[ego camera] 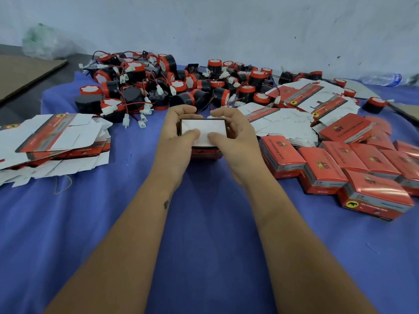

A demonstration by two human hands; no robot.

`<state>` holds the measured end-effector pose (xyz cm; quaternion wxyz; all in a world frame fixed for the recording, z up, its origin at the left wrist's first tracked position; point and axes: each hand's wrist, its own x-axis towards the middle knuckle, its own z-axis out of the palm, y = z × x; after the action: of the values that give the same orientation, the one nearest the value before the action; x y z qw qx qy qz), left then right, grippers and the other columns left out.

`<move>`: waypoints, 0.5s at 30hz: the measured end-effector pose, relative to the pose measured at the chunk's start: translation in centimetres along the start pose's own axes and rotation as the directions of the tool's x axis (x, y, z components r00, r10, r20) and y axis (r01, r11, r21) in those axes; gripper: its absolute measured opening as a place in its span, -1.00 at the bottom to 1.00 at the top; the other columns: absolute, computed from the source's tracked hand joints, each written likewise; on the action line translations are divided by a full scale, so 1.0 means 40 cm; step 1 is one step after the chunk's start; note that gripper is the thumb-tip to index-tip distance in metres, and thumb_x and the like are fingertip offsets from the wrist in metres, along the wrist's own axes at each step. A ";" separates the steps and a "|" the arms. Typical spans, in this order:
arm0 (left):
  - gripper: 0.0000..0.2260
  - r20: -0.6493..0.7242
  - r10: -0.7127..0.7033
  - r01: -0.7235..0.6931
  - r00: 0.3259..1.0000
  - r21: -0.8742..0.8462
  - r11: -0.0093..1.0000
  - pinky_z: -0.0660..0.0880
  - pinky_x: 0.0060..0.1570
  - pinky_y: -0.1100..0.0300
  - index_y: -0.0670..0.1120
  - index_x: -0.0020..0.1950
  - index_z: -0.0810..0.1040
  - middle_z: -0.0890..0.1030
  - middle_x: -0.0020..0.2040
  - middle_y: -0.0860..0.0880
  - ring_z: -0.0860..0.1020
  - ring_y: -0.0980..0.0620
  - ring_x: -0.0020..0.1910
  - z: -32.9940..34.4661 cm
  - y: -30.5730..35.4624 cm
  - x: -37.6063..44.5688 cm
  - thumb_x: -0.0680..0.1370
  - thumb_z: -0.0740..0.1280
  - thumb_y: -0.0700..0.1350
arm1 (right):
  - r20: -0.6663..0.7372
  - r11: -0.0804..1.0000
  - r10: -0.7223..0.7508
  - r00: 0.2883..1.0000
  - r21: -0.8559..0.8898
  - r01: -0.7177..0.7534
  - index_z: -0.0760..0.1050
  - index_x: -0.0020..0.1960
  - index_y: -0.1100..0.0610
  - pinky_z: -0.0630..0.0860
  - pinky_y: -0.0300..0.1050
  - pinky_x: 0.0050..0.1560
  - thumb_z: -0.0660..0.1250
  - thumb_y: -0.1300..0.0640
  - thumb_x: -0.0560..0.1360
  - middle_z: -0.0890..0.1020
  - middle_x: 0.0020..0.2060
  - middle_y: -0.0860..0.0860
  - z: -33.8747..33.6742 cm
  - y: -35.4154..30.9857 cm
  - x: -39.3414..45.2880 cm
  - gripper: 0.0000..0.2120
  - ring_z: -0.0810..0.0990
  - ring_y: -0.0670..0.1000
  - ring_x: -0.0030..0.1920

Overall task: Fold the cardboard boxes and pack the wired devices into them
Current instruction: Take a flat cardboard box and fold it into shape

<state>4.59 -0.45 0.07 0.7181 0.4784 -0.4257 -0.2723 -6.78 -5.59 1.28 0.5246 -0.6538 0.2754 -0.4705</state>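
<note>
Head view: left hand (175,130) and right hand (235,130) gripped a small red-and-white cardboard box (203,132) from either side, thumbs pressing its white flaps, just before the heap of red-and-black wired devices (158,87) on the blue cloth (204,234)

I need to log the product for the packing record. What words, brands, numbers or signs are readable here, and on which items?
"ST": gold letters, seen upside down, on the tops of the folded red boxes.
"12V reversing horn", roughly; blurred, so unsure: beside a yellow oval animal logo on the nearest folded box.
Yellow oval logo, no legible words: flat box blanks.
Box held in both hands: side print blurred, unreadable.
Wired devices: no readable text.
</note>
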 end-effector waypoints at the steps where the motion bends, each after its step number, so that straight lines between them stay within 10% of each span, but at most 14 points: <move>1: -0.59 0.004 0.010 -0.010 1.000 0.038 0.999 0.55 -0.15 0.29 0.17 0.07 0.51 0.63 0.03 0.14 0.59 0.08 0.08 0.001 -0.002 0.001 0.50 0.24 -0.36 | -0.026 0.999 -0.014 1.000 -0.040 0.013 0.52 0.05 0.00 0.57 -0.21 -0.14 0.31 0.42 0.43 0.61 0.02 0.00 -0.002 0.001 0.000 -0.64 0.57 -0.04 -0.02; 9: -0.69 -0.072 0.174 -0.166 0.982 0.100 0.981 0.49 -0.07 0.35 0.07 0.10 0.49 0.57 0.05 0.15 0.54 0.25 0.00 0.003 0.010 -0.008 0.46 0.26 -0.28 | -0.130 0.958 0.210 0.969 0.228 -0.177 0.55 0.06 -0.05 0.53 -0.15 0.18 0.24 0.11 0.61 0.60 0.16 -0.01 0.022 0.000 0.009 -0.87 0.57 -0.04 0.17; 12: -0.69 0.015 0.247 -0.247 0.969 0.144 0.958 0.48 0.01 0.33 -0.01 0.17 0.48 0.56 0.10 0.15 0.54 0.22 0.07 0.009 0.010 -0.014 0.49 0.25 -0.30 | -0.100 0.918 0.281 0.955 0.317 -0.237 0.59 -0.07 -0.06 0.60 -0.29 -0.17 0.22 -0.02 0.62 0.71 -0.17 -0.13 0.015 -0.007 0.006 -0.81 0.67 -0.15 -0.13; 15: -0.61 0.078 0.225 -0.237 0.971 0.229 0.944 0.45 0.25 0.23 0.10 0.36 0.39 0.48 0.31 0.18 0.46 0.19 0.29 0.020 0.004 -0.018 0.55 0.25 -0.16 | -0.049 0.927 0.249 0.967 0.302 -0.224 0.66 -0.13 -0.07 0.62 -0.16 -0.12 0.23 0.02 0.61 0.71 -0.17 -0.10 0.003 -0.012 0.002 -0.75 0.67 -0.11 -0.13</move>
<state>3.54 -0.17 0.11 0.6718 0.5002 -0.5264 -0.1460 -6.72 -5.47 1.77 0.6566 -0.5094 0.3015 -0.4674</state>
